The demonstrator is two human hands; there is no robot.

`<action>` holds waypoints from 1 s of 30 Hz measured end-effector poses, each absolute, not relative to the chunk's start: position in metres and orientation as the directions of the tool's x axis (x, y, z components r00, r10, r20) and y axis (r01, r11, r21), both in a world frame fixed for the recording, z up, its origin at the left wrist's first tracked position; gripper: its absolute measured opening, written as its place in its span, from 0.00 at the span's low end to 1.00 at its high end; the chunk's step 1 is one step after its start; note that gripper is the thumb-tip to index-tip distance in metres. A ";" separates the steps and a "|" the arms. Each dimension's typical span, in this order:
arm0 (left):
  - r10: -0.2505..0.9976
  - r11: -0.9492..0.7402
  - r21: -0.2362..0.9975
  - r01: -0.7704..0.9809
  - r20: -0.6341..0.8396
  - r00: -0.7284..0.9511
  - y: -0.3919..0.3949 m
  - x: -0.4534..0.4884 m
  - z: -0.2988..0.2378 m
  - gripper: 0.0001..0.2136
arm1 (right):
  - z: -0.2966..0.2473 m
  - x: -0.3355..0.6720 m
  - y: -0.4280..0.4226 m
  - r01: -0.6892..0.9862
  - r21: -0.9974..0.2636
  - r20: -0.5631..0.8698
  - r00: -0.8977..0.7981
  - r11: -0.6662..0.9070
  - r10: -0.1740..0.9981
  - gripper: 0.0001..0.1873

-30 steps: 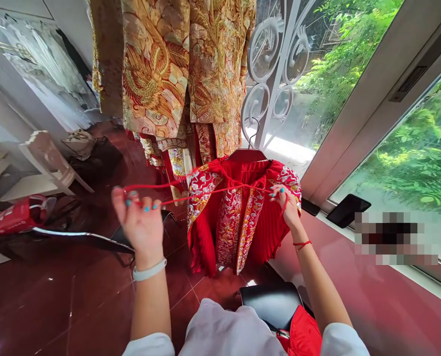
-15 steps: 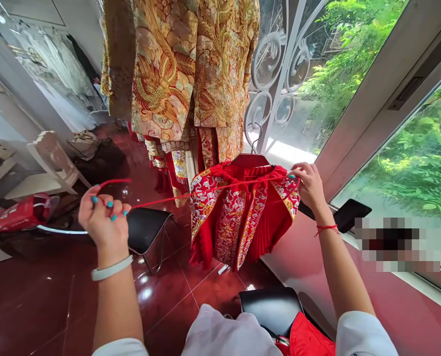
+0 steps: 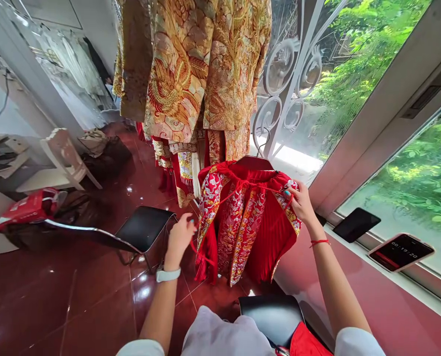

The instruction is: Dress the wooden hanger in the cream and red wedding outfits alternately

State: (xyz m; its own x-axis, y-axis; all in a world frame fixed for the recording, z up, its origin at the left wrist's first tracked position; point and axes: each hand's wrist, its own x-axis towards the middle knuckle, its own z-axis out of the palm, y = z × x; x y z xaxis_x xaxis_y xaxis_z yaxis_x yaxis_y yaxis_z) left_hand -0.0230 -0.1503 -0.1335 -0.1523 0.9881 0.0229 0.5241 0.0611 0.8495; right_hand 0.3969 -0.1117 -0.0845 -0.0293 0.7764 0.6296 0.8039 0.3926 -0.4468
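A red pleated skirt with silver and gold embroidered panels hangs from a clip hanger in front of me. A thin red cord runs across its gathered waist. My right hand is closed at the skirt's upper right edge, the cord pinched between thumb and fingers. Lower down, left of the skirt, my left hand has its fingers curled, with a slack stretch of cord at the fingertips. That cord droops over the skirt's left side. The exact grip of the left fingers is partly hidden.
Gold embroidered garments hang behind the skirt, beside a white scrolled grille. Black chairs stand at left and below me. Two phones rest on the window sill at right. A red bag lies far left.
My left hand has come in from the far left towards the skirt and lower, and the cord has gone from taut to slack. My right hand stays near the waist's right edge.
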 end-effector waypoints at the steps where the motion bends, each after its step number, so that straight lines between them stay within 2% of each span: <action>1: 0.988 -0.073 0.817 0.572 0.139 -0.072 -0.150 -0.002 -0.125 0.13 | -0.084 0.396 -0.113 0.809 -0.442 0.626 -0.032 0.388 0.779 0.22; 4: 0.862 -0.453 0.676 0.581 0.500 0.090 -0.137 0.064 -0.099 0.17 | -0.084 0.392 -0.116 0.824 -0.425 0.619 -0.037 0.374 0.785 0.22; 6: 0.790 -0.511 0.580 0.634 0.608 0.081 -0.121 0.097 -0.088 0.16 | -0.084 0.391 -0.120 0.838 -0.405 0.619 -0.042 0.365 0.785 0.21; 10: 0.801 -0.414 0.497 0.762 0.597 0.046 -0.098 0.127 -0.081 0.06 | -0.085 0.392 -0.131 0.870 -0.330 0.645 -0.074 0.365 0.761 0.19; 12: 0.813 -0.386 0.483 0.786 0.580 0.043 -0.095 0.130 -0.082 0.04 | -0.085 0.392 -0.137 0.882 -0.289 0.661 -0.097 0.372 0.744 0.18; 17: 0.854 -0.372 0.566 0.736 0.520 0.032 -0.097 0.142 -0.086 0.09 | -0.084 0.381 -0.149 0.916 -0.220 0.658 -0.116 0.337 0.744 0.17; 20: 0.882 -0.365 0.617 0.697 0.468 0.047 -0.098 0.145 -0.085 0.06 | -0.082 0.371 -0.159 0.937 -0.163 0.667 -0.126 0.309 0.735 0.18; 23: 0.846 -0.453 0.667 0.592 0.531 0.048 -0.094 0.129 -0.078 0.05 | -0.081 0.369 -0.172 0.928 -0.116 0.674 -0.189 0.355 0.715 0.22; 25: 0.760 -0.515 0.646 0.564 0.648 -0.048 -0.085 0.104 -0.072 0.08 | -0.080 0.375 -0.177 0.912 -0.162 0.730 -0.146 0.376 0.667 0.21; 27: 0.665 -0.528 0.576 0.624 0.737 -0.117 -0.068 0.073 -0.066 0.17 | -0.081 0.381 -0.175 0.889 -0.260 0.772 -0.044 0.378 0.634 0.20; 30: 0.658 -0.519 0.475 0.711 0.752 -0.022 -0.035 0.036 -0.063 0.29 | -0.089 0.386 -0.159 0.875 -0.362 0.760 0.078 0.321 0.645 0.29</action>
